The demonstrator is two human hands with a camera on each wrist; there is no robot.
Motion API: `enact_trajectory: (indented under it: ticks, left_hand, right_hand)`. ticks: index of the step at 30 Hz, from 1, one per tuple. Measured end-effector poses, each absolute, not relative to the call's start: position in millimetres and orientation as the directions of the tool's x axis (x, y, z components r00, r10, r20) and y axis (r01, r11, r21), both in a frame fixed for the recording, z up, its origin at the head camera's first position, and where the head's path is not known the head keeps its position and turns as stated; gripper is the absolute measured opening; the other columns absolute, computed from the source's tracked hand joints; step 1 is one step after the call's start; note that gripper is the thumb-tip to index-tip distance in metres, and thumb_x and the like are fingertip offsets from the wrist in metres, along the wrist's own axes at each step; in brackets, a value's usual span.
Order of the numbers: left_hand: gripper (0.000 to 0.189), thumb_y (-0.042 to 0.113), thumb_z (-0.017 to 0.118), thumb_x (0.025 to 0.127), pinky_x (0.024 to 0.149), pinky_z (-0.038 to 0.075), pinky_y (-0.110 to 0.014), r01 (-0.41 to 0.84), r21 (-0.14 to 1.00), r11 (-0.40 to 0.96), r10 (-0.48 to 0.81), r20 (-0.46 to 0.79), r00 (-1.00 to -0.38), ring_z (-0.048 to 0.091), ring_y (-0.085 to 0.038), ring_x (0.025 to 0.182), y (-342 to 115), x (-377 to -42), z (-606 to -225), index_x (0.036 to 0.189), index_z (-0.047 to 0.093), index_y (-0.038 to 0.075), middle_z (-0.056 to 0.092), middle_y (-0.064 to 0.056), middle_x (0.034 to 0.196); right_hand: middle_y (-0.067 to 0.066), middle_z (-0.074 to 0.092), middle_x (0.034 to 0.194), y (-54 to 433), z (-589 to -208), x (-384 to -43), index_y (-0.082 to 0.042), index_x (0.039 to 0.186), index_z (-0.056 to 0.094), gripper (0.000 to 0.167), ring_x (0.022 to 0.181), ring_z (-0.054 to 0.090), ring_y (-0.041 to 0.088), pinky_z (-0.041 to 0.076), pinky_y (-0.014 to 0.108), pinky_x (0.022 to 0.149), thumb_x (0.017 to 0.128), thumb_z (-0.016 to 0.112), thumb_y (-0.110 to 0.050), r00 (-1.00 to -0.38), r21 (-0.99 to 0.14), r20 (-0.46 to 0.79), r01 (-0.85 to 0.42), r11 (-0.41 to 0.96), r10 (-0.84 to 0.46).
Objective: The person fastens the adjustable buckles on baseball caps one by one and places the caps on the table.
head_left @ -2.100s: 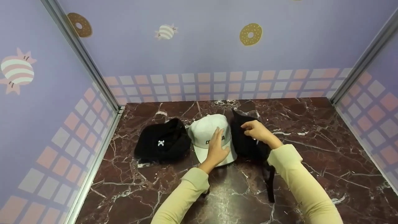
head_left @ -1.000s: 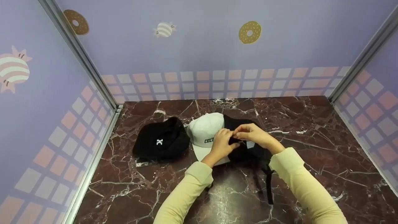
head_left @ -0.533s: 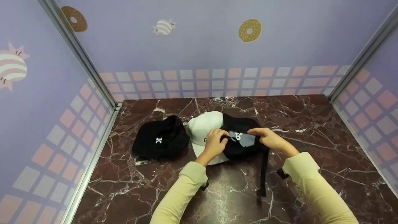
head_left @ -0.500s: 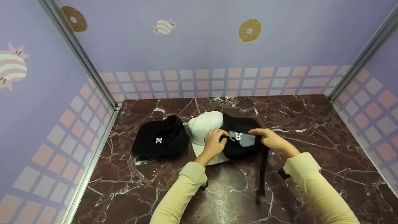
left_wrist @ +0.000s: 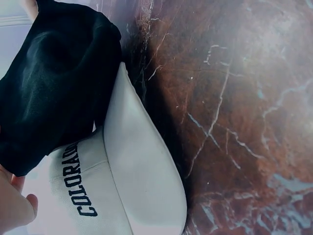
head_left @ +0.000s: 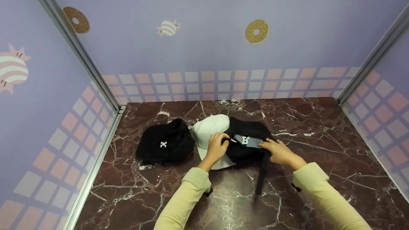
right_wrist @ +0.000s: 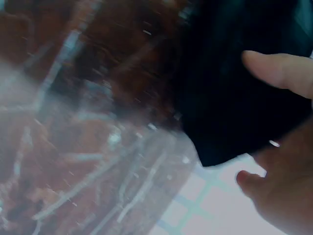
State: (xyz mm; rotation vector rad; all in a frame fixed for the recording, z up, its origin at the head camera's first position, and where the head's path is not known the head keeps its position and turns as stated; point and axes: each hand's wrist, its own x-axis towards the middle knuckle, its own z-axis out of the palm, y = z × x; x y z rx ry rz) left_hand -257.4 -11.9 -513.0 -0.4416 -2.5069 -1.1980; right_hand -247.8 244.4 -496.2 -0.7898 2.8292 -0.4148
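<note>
My left hand (head_left: 218, 146) pinches the left edge of a black fabric hat (head_left: 250, 126), and my right hand (head_left: 281, 152) grips its right edge. A grey-blue patch (head_left: 254, 142) with a white letter shows on the hat, and a black strap (head_left: 262, 175) hangs from its right side. In the right wrist view the right thumb (right_wrist: 279, 71) lies over the black fabric, with other fingers behind it. The black hat overlaps a white cap (head_left: 209, 127) lettered COLORADO. In the left wrist view the black fabric (left_wrist: 63, 73) covers part of that lettering; the white brim (left_wrist: 142, 166) shows.
Left of the white cap lies another black cap (head_left: 153, 147) with a small white emblem. All rest on a dark red marbled tabletop (head_left: 134, 198). Purple printed panels (head_left: 207, 48) stand at the back and both sides.
Both hands came to the black hat's edges and turned its patch into view. The right hand moved right and slightly down, and the strap swung left. The hat now overlaps the white cap.
</note>
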Motion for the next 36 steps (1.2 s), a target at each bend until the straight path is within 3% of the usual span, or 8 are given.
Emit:
enact_trajectory:
  ticks: [4, 7, 11, 16, 21, 24, 28, 36]
  left_hand:
    - [0.011, 0.007, 0.055, 0.076, 0.089, 0.035, -0.037, 0.4, 0.699, 0.593, 0.127, 0.409, -0.903, 0.052, -0.025, 0.098, -12.7, -257.5, -514.5, 0.085, 0.061, 0.006, 0.062, -0.008, 0.092]
    - [0.011, 0.006, 0.055, 0.076, 0.089, 0.036, -0.036, 0.398, 0.702, 0.591, 0.117, 0.413, -0.903, 0.052, -0.024, 0.096, -14.4, -257.8, -514.7, 0.085, 0.061, 0.006, 0.062, -0.008, 0.092]
    - [0.011, 0.007, 0.055, 0.077, 0.087, 0.037, -0.034, 0.393, 0.706, 0.59, 0.106, 0.415, -0.904, 0.053, -0.024, 0.095, -16.4, -258.1, -514.0, 0.085, 0.061, 0.006, 0.063, -0.008, 0.091]
    - [0.012, 0.008, 0.054, 0.078, 0.087, 0.037, -0.034, 0.381, 0.719, 0.581, 0.105, 0.399, -0.911, 0.053, -0.024, 0.095, -17.0, -257.6, -510.8, 0.088, 0.062, 0.004, 0.063, -0.008, 0.092]
    - [0.013, 0.008, 0.053, 0.08, 0.088, 0.037, -0.035, 0.366, 0.734, 0.572, 0.102, 0.379, -0.92, 0.053, -0.025, 0.096, -17.9, -256.7, -507.6, 0.088, 0.062, 0.004, 0.063, -0.009, 0.092]
    - [0.014, 0.008, 0.052, 0.08, 0.089, 0.037, -0.035, 0.349, 0.751, 0.561, 0.099, 0.358, -0.929, 0.053, -0.026, 0.098, -19.1, -256.0, -506.3, 0.089, 0.062, 0.003, 0.064, -0.01, 0.094]
    - [0.015, 0.008, 0.052, 0.08, 0.089, 0.038, -0.035, 0.329, 0.767, 0.551, 0.105, 0.327, -0.939, 0.053, -0.026, 0.098, -20.7, -255.1, -505.7, 0.089, 0.062, 0.003, 0.064, -0.01, 0.094]
    - [0.016, 0.009, 0.049, 0.08, 0.082, 0.04, -0.034, 0.252, 0.834, 0.491, 0.11, 0.228, -0.968, 0.052, -0.024, 0.09, -22.3, -255.1, -506.1, 0.086, 0.063, 0.004, 0.064, -0.01, 0.09]
  right_hand:
    - [0.017, 0.061, 0.11, 237.3, -500.3, -248.1, -0.003, 0.107, 0.062, 0.049, 0.109, 0.051, 0.037, 0.027, 0.059, 0.093, 0.061, 0.047, 0.008, -0.846, -0.29, -0.006, -0.509, 0.81, -0.533]
    - [0.016, 0.065, 0.097, 235.5, -496.9, -251.4, -0.002, 0.095, 0.067, 0.043, 0.089, 0.059, 0.03, 0.041, 0.047, 0.083, 0.06, 0.044, 0.009, -0.847, -0.372, 0.015, -0.499, 0.783, -0.532]
    - [0.016, 0.065, 0.09, 237.9, -489.5, -258.8, 0.002, 0.093, 0.067, 0.042, 0.071, 0.051, 0.018, 0.041, 0.028, 0.064, 0.061, 0.041, 0.009, -0.851, -0.568, -0.038, -0.413, 0.712, -0.524]
    - [0.012, 0.06, 0.079, 241.6, -480.2, -267.3, 0.009, 0.091, 0.063, 0.031, 0.064, 0.044, 0.013, 0.036, 0.022, 0.061, 0.066, 0.045, 0.005, -0.844, -0.725, -0.161, -0.251, 0.642, -0.512]
    - [0.008, 0.044, 0.095, 243.8, -471.8, -269.3, 0.006, 0.099, 0.049, 0.032, 0.088, 0.04, 0.019, 0.033, 0.027, 0.078, 0.07, 0.052, -0.007, -0.853, -0.779, -0.382, 0.091, 0.62, -0.355]
    - [0.008, 0.04, 0.104, 244.8, -470.6, -269.6, -0.001, 0.101, 0.044, 0.034, 0.101, 0.036, 0.023, 0.028, 0.03, 0.086, 0.07, 0.054, -0.011, -0.845, -0.793, -0.445, 0.217, 0.57, -0.297]
    - [0.009, 0.041, 0.106, 246.4, -473.6, -272.1, 0.001, 0.102, 0.045, 0.036, 0.105, 0.034, 0.024, 0.027, 0.031, 0.09, 0.07, 0.055, -0.011, -0.841, -0.818, -0.442, 0.236, 0.524, -0.311]
    - [0.02, 0.032, 0.127, 247.8, -484.9, -278.7, 0.01, 0.123, 0.033, 0.062, 0.11, 0.033, 0.025, 0.031, 0.028, 0.09, 0.071, 0.055, -0.014, -0.82, -0.816, -0.471, 0.265, 0.514, -0.325]
